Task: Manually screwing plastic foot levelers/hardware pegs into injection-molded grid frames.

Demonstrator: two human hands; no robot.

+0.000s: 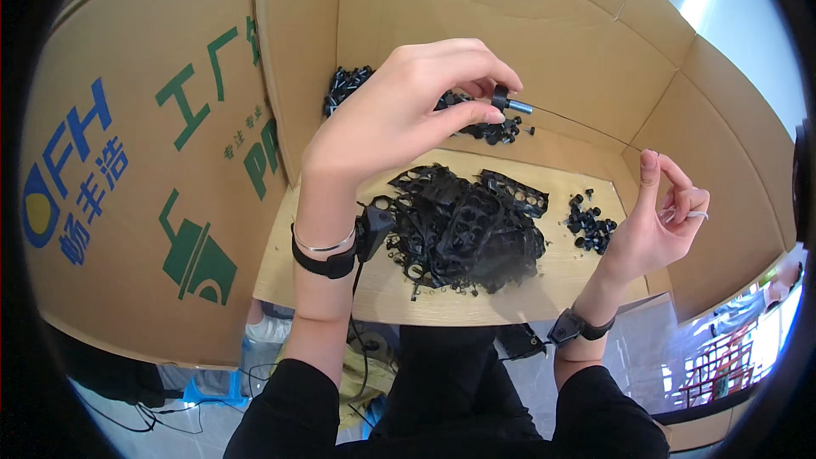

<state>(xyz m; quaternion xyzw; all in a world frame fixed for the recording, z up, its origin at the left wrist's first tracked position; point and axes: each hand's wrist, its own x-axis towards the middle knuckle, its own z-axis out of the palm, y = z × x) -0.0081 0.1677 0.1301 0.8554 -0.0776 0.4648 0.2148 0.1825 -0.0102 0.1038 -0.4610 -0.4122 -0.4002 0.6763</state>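
Observation:
Raised over the table, my left hand [404, 110] pinches a black-headed bolt [501, 99] between thumb and fingers. Its bright threaded shank [520, 107] points to the right. A thin dark strand [586, 123] runs taut from near the bolt across to my right hand [659, 225]. There the thumb and forefinger are closed on the strand's end, while the other fingers curl in. Below both hands lies a heap of black rubbery sheets [472, 234] punched with round holes.
Small black pieces [591, 223] lie to the right of the heap. More black-headed bolts [501, 130] and a pile with shiny shanks [344, 85] are at the back. Tall cardboard walls [510, 13] enclose the wooden tabletop [382, 310]. A cable [361, 340] hangs from my left wrist device.

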